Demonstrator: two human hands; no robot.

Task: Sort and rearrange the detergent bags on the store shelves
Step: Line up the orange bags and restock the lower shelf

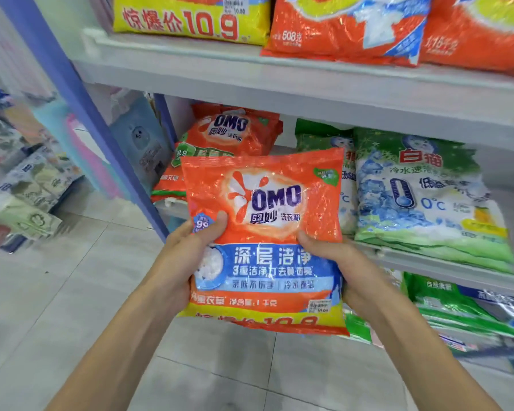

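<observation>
Mid-sort, left hand (187, 247) and right hand (336, 262) each grip the orange OMO bag (264, 232), held before the middle shelf (428, 259); next likely needs setting it on the OMO stack (232, 137)

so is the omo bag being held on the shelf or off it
Off it: left hand and right hand hold the OMO bag upright in front of the shelf.

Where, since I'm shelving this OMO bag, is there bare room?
Bare: front strip and left corner of the upper shelf, beside the yellow-banded bag. Middle shelf: only a narrow gap between the OMO stack and the green bags, partly hidden by the held bag; otherwise packed.
</observation>
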